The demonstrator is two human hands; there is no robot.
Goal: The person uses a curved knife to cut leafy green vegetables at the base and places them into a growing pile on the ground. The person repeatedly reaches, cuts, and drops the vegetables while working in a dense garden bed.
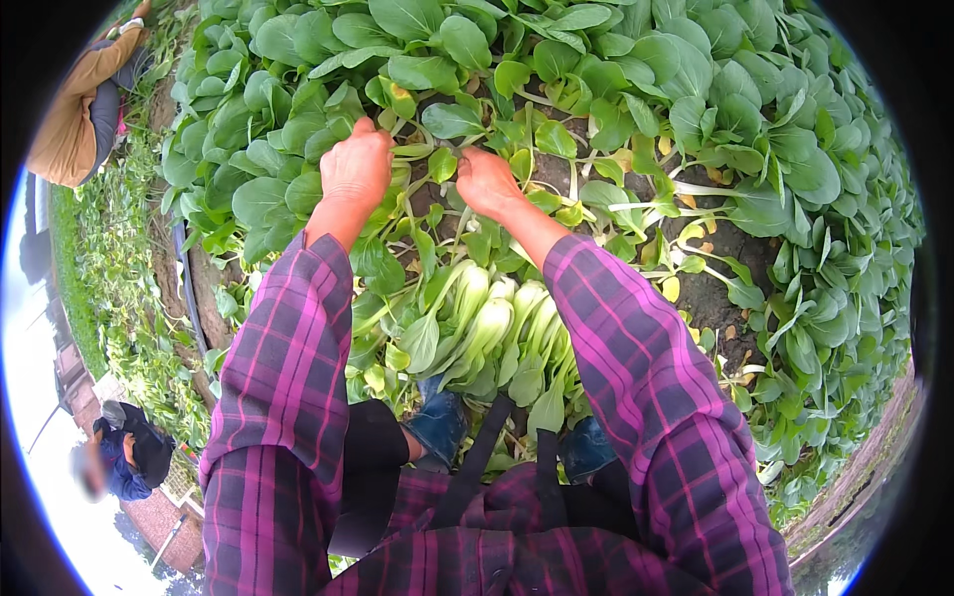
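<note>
Among the standing bok choy plants point(283, 134), my left hand point(358, 167) reaches in with curled fingers, its fingertips hidden by leaves. My right hand point(488, 182) is bent low over the soil a short way to the right. A broad green leaf point(452, 120) has its stalk close to the right fingertips; whether they grip it cannot be made out. Thin stalks and a small yellow-green leaf point(443, 165) lie between the two hands. Nearer my feet rests a pile of bok choy heads point(492, 320), pale bases towards the plants and leaves towards me.
Loose and yellowed leaves point(671, 289) litter the dark soil point(704, 298) at right. My blue boots point(436, 421) stand just behind the pile. A dark hose point(188, 283) runs along the left furrow. One person in brown point(89, 97) bends at upper left; another point(130, 454) is at lower left.
</note>
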